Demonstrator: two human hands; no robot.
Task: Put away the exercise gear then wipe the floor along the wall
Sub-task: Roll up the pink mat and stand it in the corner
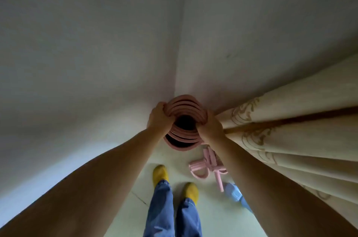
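A rolled pink exercise mat (184, 105) stands upright in the corner where two white walls meet, its open top end facing me. My left hand (158, 118) grips the mat's left side. My right hand (210, 128) holds its right side, fingers curled over the roll's edge. On the floor just right of the mat lies a pink resistance pull band (205, 165) with foam handles. A light blue thing (233, 192), partly hidden by my right arm, lies beside the band.
A cream curtain (290, 120) with a gold pattern hangs close on the right. White walls (96, 52) close the corner. My feet in yellow slippers (160, 173) stand on the pale floor (213, 217) near the mat.
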